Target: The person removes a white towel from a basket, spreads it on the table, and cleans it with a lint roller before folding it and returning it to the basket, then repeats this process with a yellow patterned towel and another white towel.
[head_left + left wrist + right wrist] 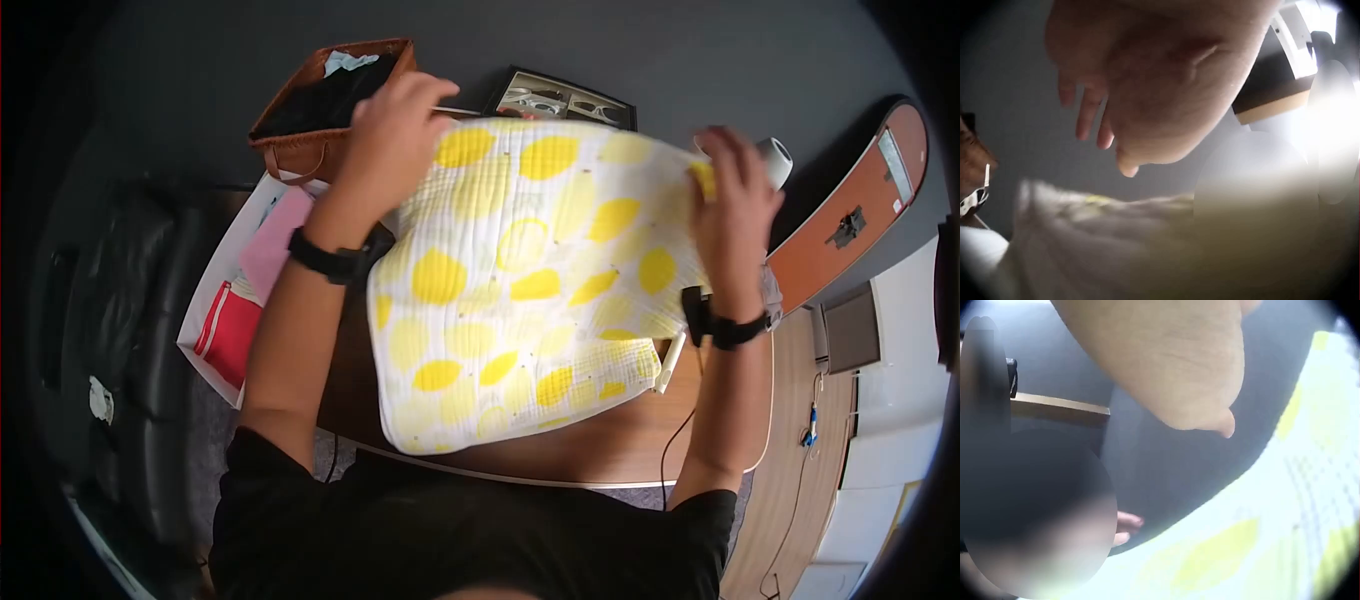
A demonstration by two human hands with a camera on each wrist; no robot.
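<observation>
A white muslin cloth (520, 280) printed with yellow lemons is spread out between my hands, over the brown table (610, 445). My left hand (395, 135) is at its upper left corner; in the left wrist view its fingers (1088, 115) extend loosely and a gap shows between the thumb and the cloth (1110, 237). Blurred by motion, my right hand (738, 215) overlaps the upper right edge with fingers spread. In the right wrist view its thumb (1227, 422) is apart from the cloth (1222, 550); most of its fingers are hidden.
A brown basket (290, 150) holding black fabric stands at the back left, beside a case of glasses (610, 112). Pink and red items lie in a white box (205, 300) at left. A long board (850, 230) leans at right near a white cylindrical object (777, 163).
</observation>
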